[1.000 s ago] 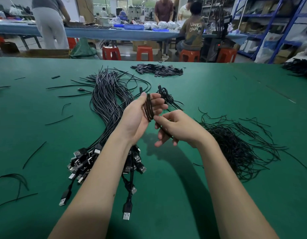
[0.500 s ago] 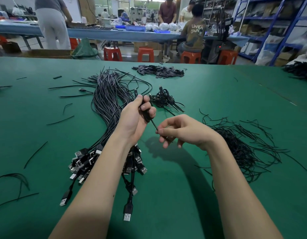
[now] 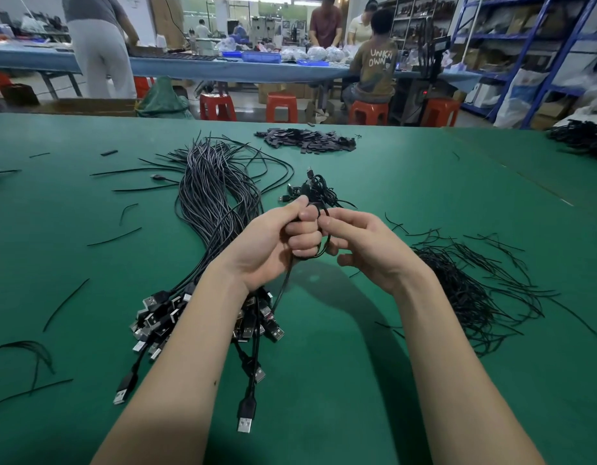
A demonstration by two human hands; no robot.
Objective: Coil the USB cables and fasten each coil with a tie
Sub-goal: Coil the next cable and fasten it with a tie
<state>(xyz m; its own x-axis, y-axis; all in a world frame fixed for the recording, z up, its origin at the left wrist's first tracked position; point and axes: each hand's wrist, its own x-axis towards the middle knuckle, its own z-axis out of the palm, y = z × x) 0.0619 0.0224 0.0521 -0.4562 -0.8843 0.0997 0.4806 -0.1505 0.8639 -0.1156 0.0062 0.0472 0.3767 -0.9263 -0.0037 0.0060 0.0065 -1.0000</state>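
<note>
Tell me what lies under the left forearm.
USB plugs of the cable bundle fan out on the green table beside the left forearm. The forearm covers the plugs directly beneath it.

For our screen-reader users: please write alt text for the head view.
Two bare hands meet above a green table: the left hand grips a coiled black USB cable, the right hand pinches it. Uncoiled cables lie left, loose ties right.

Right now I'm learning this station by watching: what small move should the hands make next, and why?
Probably the right hand should wrap the tie around the coiled cable and twist it shut. The left hand already grips the coil, and the right fingers pinch at it beside the left.
</note>
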